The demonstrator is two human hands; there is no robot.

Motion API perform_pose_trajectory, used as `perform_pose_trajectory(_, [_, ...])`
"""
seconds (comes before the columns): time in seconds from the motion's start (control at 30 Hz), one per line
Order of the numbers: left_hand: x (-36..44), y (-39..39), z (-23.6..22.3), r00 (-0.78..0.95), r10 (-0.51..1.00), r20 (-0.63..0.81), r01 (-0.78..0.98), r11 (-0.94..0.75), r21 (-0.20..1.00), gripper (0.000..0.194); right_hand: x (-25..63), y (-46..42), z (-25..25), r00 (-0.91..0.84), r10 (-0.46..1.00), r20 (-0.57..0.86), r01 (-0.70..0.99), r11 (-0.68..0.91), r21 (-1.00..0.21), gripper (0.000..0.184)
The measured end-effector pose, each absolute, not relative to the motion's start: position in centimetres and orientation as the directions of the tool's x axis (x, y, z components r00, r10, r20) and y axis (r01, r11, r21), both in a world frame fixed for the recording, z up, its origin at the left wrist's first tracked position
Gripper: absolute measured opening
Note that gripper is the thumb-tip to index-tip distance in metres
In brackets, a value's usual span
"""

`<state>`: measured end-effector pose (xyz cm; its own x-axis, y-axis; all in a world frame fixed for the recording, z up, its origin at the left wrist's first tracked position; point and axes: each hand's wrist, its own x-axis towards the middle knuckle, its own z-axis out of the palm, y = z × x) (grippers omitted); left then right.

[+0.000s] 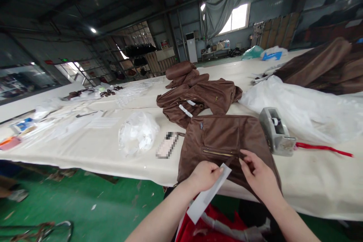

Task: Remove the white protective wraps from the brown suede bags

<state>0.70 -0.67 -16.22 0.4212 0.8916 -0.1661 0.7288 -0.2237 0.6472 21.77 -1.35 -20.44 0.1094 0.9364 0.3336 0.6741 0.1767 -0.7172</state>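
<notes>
A brown leather-look bag lies at the table's near edge, with a gold-toned zipper across its front. My left hand is closed on a white strip, which slants down toward my lap over the bag's near edge. A thin dark pull tab runs from the zipper's right end toward the strip's upper end. My right hand is at the bag's front beside that end, its thumb and forefinger slightly apart; its other fingers are partly hidden.
Right of the bag stands a grey tape dispenser with a red cord beside it. A phone and a crumpled clear plastic bag lie left. More brown bags are piled behind. Plastic sheeting spreads at right.
</notes>
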Motion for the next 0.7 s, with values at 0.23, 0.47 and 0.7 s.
perform_pose_trajectory(0.23, [2.0, 0.8, -15.1, 0.44, 0.877, -0.193, 0.749, -0.24, 0.617, 0.047, 22.9, -0.3, -21.5, -0.105, 0.908, 0.405, 0.724, 0.349, -0.595, 0.036])
perform_pose_trajectory(0.47, [-0.1, 0.6, -13.9, 0.498, 0.811, -0.307, 0.728, -0.198, 0.657, 0.05, 23.2, -0.8, -21.5, -0.251, 0.884, 0.394, 0.734, 0.44, -0.518, 0.037])
perform_pose_trajectory(0.7, [1.5, 1.5, -14.5, 0.434, 0.84, -0.326, 0.771, -0.158, 0.617, 0.053, 23.3, -0.6, -21.8, -0.272, 0.873, 0.405, 0.714, 0.466, -0.523, 0.038])
